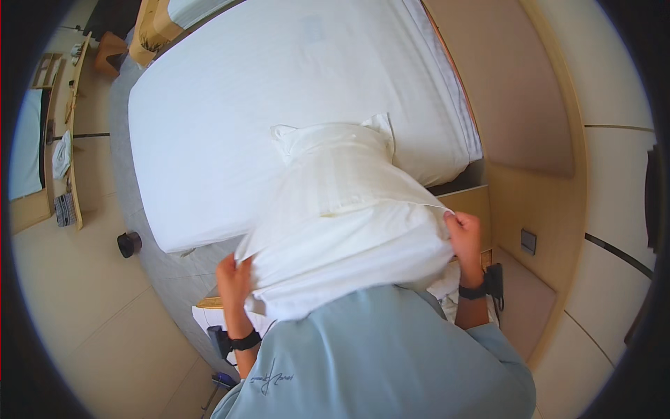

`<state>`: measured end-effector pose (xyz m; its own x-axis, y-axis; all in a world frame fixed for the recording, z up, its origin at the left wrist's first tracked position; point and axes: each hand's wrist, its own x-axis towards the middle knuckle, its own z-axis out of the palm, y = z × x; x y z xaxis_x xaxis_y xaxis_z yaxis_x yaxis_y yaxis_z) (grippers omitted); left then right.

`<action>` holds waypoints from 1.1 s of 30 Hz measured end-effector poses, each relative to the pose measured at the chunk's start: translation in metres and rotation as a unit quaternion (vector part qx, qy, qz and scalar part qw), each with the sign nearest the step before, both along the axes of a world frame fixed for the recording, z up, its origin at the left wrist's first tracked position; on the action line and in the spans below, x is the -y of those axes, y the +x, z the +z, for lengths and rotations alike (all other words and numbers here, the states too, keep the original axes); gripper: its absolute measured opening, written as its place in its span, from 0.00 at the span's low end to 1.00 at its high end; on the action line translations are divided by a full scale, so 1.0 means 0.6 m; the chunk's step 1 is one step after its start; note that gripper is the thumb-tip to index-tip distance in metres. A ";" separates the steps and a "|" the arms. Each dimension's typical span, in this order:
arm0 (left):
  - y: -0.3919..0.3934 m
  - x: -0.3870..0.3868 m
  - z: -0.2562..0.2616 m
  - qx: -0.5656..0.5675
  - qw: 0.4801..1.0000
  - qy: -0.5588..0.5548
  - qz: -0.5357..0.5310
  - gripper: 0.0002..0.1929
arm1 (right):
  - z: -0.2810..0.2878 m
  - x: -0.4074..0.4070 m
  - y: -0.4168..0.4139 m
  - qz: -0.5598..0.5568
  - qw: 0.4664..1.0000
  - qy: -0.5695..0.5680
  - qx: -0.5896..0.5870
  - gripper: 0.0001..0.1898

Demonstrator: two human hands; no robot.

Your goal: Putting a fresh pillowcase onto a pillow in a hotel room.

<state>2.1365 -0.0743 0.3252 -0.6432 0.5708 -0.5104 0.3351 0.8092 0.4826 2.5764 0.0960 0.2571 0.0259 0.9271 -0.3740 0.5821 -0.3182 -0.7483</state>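
A white pillowcase [335,183] is stretched between my two hands, its far corners lying on the white-sheeted bed [225,120]. My left hand [234,277] pinches the edge of its near end on the left. On the right, my right hand [464,233] grips the same end at its corner. White bulk, seemingly a pillow [361,251], lies in or under the cloth between my hands, close against my blue shirt; how far the case covers it I cannot tell. Each wrist carries a black strap with a small device.
A padded headboard wall [523,94] with a socket plate [528,241] borders the bed's right side. Grey floor [152,251] runs along the left, with a small black object [129,244] by the wall. A wooden shelf [77,131] holds several items. More white bedding [450,288] lies beside me.
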 end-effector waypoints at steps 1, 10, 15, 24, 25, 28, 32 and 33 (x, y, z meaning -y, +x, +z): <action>0.012 0.026 -0.029 0.005 0.999 0.034 0.008 0.10 | -0.012 0.011 -0.002 0.005 1.000 0.002 -0.002 0.16; 0.038 -0.005 -0.022 -0.180 0.963 0.096 -0.174 0.12 | 0.004 0.003 0.006 0.121 0.991 0.034 0.054 0.17; 0.041 -0.107 -0.026 -0.109 0.959 0.091 -0.246 0.11 | 0.083 -0.025 -0.085 0.170 0.960 0.216 0.053 0.09; 0.047 -0.143 -0.010 -0.214 0.946 0.186 -0.159 0.08 | 0.069 0.004 -0.300 0.460 0.857 0.217 -0.087 0.17; 0.046 -0.138 -0.015 -0.223 0.941 0.196 -0.163 0.08 | 0.062 0.007 -0.304 0.473 0.860 0.192 -0.019 0.20; 0.060 -0.136 0.016 -0.219 0.937 0.202 -0.181 0.06 | 0.037 0.010 -0.309 0.474 0.843 0.252 0.013 0.18; 0.066 -0.114 0.044 0.019 0.924 0.202 -0.323 0.07 | 0.025 -0.004 -0.320 0.506 0.836 0.198 -0.081 0.14; 0.074 -0.108 0.043 0.123 0.924 0.146 -0.330 0.11 | 0.026 -0.004 -0.324 0.500 0.842 0.178 -0.098 0.13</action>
